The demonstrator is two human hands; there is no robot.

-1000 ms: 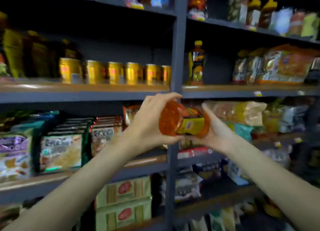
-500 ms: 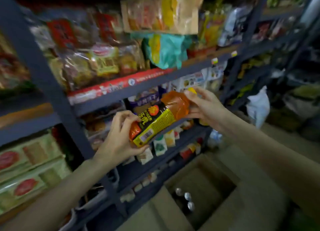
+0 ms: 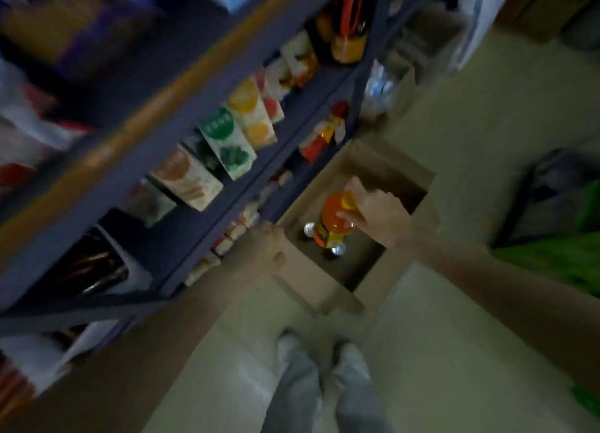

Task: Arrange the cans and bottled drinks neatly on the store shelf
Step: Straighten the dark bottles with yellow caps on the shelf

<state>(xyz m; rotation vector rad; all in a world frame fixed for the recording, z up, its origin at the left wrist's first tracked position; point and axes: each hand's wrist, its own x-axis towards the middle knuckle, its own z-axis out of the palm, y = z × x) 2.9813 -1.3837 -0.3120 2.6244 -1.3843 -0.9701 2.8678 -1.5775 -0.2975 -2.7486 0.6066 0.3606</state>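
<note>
Orange juice bottle (image 3: 332, 223), yellow-capped and yellow-labelled, hangs upright over the open cardboard box (image 3: 383, 169) on the floor, near the box's middle. The right hand (image 3: 378, 216) grips it by the neck and shoulder, fingers curled round just below the cap. Two silver can tops (image 3: 338, 250) show in the box beneath the bottle, towards the edge nearest the shelving. The left hand (image 3: 264, 249) is at the box's near-left flap, fingers curled under; whether it grips the flap is too blurred to tell. Juice cartons (image 3: 242, 120) line the edge of the dark blue shelf (image 3: 227, 185) beside the box.
</note>
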